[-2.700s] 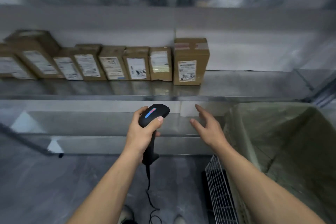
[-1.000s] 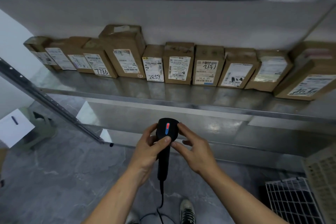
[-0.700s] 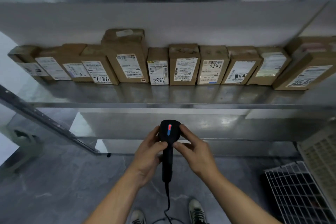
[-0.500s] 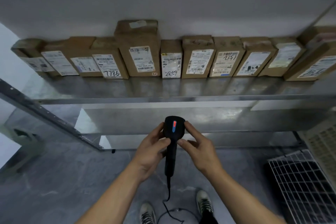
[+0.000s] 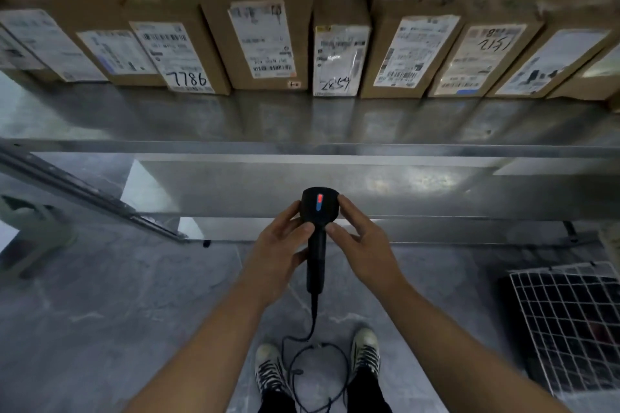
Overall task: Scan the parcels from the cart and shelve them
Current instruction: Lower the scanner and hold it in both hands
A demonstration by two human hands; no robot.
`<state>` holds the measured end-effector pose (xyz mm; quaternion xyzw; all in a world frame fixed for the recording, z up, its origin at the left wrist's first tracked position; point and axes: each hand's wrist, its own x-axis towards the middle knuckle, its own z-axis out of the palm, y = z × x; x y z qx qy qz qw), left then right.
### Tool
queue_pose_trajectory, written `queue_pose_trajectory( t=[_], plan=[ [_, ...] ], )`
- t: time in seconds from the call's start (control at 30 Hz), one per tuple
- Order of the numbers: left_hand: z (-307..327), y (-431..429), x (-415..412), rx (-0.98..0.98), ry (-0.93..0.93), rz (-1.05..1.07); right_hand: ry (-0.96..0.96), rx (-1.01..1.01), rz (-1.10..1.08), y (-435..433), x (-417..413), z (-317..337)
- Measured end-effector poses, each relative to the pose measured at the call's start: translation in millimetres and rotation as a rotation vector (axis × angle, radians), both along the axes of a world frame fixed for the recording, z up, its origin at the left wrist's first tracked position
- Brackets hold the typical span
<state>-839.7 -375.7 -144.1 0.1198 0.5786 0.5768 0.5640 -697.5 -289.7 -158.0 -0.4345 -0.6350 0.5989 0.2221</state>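
Both hands hold the black scanner (image 5: 318,211) just below the front edge of the metal shelf (image 5: 302,121): the left hand (image 5: 278,253) curls round its neck, and the right hand (image 5: 367,251) pinches its head between forefinger and thumb. Labelled brown parcels (image 5: 258,27) stand in 1 row at the back of the shelf, 2 of them handwritten 7786 and 2854. The wire cart (image 5: 567,322) sits below the shelf's right end.

Bare left hand (image 5: 278,253), bare right hand (image 5: 367,253), bare forearms (image 5: 214,335), pale lace-up sneakers (image 5: 268,370), dark trouser legs (image 5: 367,396)
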Motion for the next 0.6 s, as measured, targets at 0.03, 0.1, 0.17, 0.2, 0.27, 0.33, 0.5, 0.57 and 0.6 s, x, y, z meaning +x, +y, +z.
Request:
queue_pose_trajectory(
  t=[0.03, 0.1, 0.17, 0.2, 0.27, 0.33, 0.5, 0.57, 0.6],
  plan=[
    [-12, 6, -2, 0.003, 0.004, 0.003, -0.009, 0.002, 0.006, 7, -3, -14],
    [-40, 17, -8, 0.007, 0.018, 0.015, -0.023, 0.018, 0.012, 21, -10, -44],
    [-72, 29, -14, 0.009, 0.041, 0.017, -0.028, 0.046, 0.016, 33, -17, -77],
    [-89, 35, -18, 0.012, 0.063, 0.010, -0.032, 0.061, 0.023, 39, -20, -94],
    [-124, 45, -26, 0.019, 0.114, 0.002, -0.036, 0.083, 0.041, 49, -26, -128],
    [-157, 55, -35, 0.024, 0.177, -0.009, -0.033, 0.087, 0.039, 59, -34, -159],
    [-226, 83, -61, 0.099, 0.292, -0.013, 0.003, 0.163, -0.008, 86, -65, -221],
    [-248, 96, -71, 0.127, 0.287, 0.043, 0.036, 0.190, -0.008, 99, -79, -243],
    [-258, 102, -75, 0.143, 0.279, 0.067, 0.055, 0.207, -0.004, 106, -85, -253]
  ],
)
